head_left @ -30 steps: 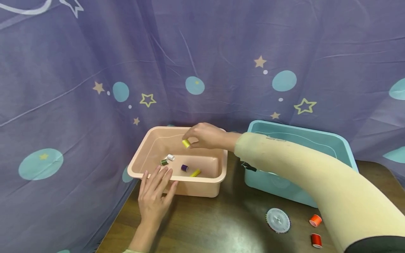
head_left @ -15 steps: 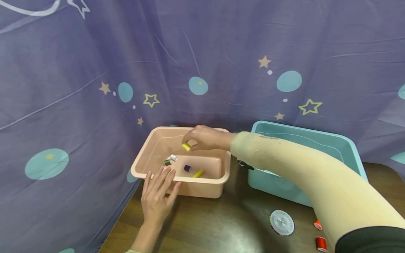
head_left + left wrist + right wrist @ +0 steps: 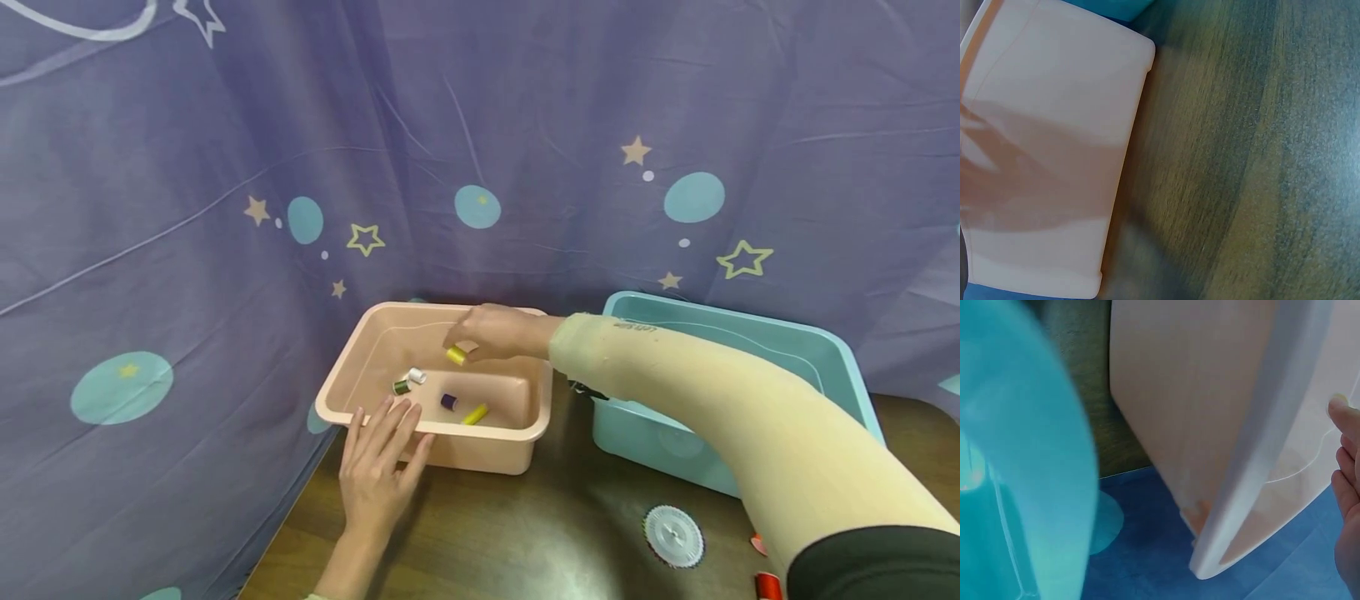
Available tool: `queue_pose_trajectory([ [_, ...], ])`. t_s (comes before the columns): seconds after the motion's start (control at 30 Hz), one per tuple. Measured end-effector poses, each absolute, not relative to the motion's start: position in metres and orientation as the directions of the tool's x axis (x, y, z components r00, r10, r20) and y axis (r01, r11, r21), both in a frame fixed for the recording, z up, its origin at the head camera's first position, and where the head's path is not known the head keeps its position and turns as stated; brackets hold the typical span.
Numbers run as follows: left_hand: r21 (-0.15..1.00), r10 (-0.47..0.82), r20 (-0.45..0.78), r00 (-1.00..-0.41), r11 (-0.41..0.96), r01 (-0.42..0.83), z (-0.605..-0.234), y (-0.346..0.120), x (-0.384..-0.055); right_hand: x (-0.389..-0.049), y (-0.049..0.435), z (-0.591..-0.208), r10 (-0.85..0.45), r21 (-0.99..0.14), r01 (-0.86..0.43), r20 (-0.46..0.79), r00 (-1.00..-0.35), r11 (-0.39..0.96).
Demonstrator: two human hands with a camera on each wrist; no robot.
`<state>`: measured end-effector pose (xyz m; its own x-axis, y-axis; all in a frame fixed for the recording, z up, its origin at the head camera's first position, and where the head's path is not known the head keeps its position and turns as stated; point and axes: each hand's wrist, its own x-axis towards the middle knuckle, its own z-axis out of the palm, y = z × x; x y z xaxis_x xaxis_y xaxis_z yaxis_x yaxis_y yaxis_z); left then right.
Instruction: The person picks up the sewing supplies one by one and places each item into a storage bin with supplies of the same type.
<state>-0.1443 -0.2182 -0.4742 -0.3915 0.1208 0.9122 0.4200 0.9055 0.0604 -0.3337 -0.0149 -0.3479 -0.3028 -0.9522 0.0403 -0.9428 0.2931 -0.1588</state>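
Observation:
My right hand (image 3: 495, 331) pinches a yellow thread spool (image 3: 457, 355) inside the upper part of a peach plastic bin (image 3: 427, 429). In the right wrist view, the fingers of that hand (image 3: 1349, 469) show at the right edge, over the bin's interior. My left hand (image 3: 377, 475) rests with straight, spread fingers on the bin's near rim. On the bin's floor lie a white spool (image 3: 417, 376), a dark green spool (image 3: 401, 387), a dark purple spool (image 3: 449, 402) and a slim yellow piece (image 3: 475, 414). The left wrist view shows the bin's outer wall (image 3: 1060, 94) with a hand's shadow across it.
A teal bin (image 3: 660, 450) stands to the right, partly behind my right sleeve (image 3: 697, 392). Nearer on the wooden table (image 3: 525, 533) lie a round pin wheel (image 3: 674, 537), a red spool (image 3: 768, 586) and an orange spool (image 3: 758, 544) mostly hidden by the sleeve. A purple curtain (image 3: 540, 167) hangs behind.
My right hand has lowered slightly into the peach bin with the yellow spool. The sleeve now covers most of the orange spool. The left hand stays on the rim; the whole view has shifted a little.

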Motion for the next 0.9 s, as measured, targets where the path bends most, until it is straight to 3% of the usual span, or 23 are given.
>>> queue_pose_trajectory([
  [0.53, 0.061, 0.12, 0.915, -0.386, 0.903, 0.424, -0.476, -0.217, -0.146, -0.333, 0.011, -0.354, -0.922, -0.058, -0.921, -0.056, -0.383, 0.386],
  [0.9, 0.072, 0.111, 0.918, -0.38, 0.897, 0.436, -0.477, -0.218, -0.148, -0.319, 0.044, -0.344, -0.902, -0.102, -0.896, -0.018, -0.432, 0.431],
])
